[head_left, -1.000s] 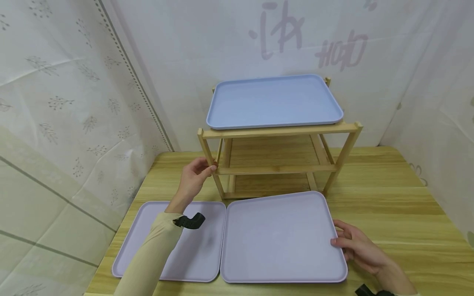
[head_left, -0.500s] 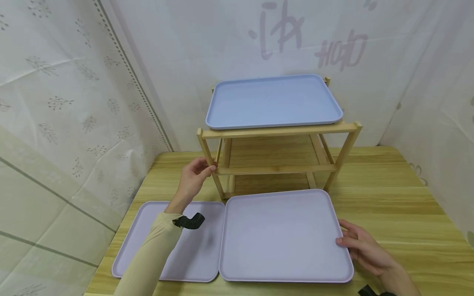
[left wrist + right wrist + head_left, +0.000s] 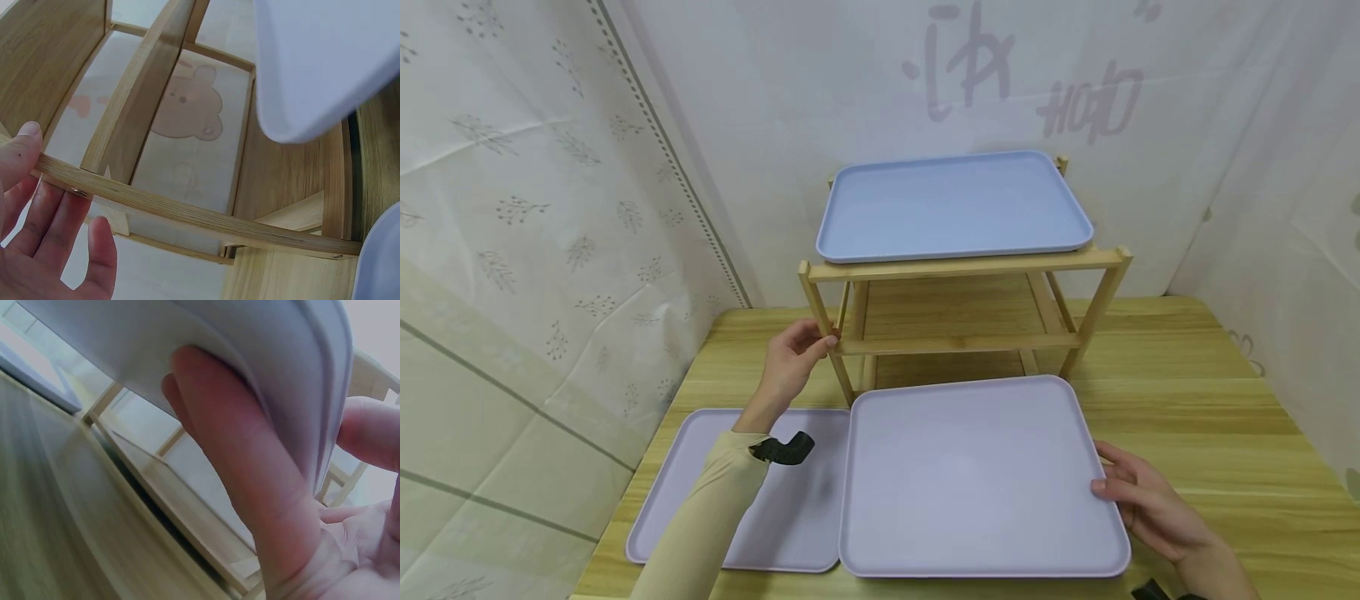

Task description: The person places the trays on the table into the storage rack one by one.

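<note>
My right hand [image 3: 1153, 507] pinches the right edge of a lilac rectangular tray [image 3: 977, 479], thumb on top and fingers underneath. In the right wrist view the tray's underside [image 3: 131, 344] shows raised off the table, and its left edge overlaps a second lilac tray [image 3: 808, 500] lying flat. My left hand [image 3: 790, 358] grips the left front post of a tiered wooden rack [image 3: 958, 343], its thumb and fingers around the post in the left wrist view. A light blue tray [image 3: 955, 208] rests on the rack's top tier. The lifted tray stands close in front of the rack's bottom tier.
The wooden table [image 3: 1210, 417] extends to the right of the rack. A patterned curtain [image 3: 550, 208] hangs on the left, and a pale cloth with printed lettering [image 3: 1247, 125] hangs behind. The rack's middle shelf [image 3: 955, 308] lies under the blue tray.
My right hand has raised the lilac tray and moved slightly right with it; the tray looks larger and overlaps the flat tray and rack more. The left hand has stayed on the post.
</note>
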A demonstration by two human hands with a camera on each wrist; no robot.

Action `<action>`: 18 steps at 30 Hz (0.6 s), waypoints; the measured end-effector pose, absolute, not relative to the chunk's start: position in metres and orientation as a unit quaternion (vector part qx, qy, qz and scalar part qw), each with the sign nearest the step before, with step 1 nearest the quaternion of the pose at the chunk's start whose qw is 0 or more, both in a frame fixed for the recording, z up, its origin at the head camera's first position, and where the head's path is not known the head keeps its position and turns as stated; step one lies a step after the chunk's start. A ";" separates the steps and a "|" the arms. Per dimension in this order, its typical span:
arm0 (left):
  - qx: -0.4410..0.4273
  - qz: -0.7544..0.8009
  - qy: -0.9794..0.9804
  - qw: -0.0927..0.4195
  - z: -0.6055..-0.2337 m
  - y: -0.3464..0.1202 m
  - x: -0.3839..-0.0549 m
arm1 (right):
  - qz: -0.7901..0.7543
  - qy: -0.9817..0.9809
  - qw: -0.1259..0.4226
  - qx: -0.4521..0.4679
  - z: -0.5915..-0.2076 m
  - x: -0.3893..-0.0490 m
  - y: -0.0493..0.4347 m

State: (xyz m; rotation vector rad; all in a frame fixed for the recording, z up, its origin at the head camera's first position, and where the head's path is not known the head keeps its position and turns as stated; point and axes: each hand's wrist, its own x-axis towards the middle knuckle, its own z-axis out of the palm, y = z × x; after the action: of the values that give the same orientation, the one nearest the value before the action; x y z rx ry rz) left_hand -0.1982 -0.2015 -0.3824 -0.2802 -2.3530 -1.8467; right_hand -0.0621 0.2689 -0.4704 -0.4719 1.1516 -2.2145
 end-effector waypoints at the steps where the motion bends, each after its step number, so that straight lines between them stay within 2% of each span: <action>1: -0.093 -0.614 -0.781 0.069 -0.382 -0.201 -0.198 | -0.834 0.429 0.297 -0.178 -0.469 -0.062 0.269; 18: -0.093 -0.609 -0.785 0.066 -0.382 -0.201 -0.197 | -0.851 0.389 0.273 -0.224 -0.458 -0.062 0.274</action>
State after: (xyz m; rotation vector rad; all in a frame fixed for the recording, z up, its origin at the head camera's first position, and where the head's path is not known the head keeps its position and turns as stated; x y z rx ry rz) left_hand -0.1975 -0.2012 -0.3825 -0.2795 -2.3667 -1.8372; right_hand -0.0617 0.2737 -0.4579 -0.6024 1.0461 -2.2888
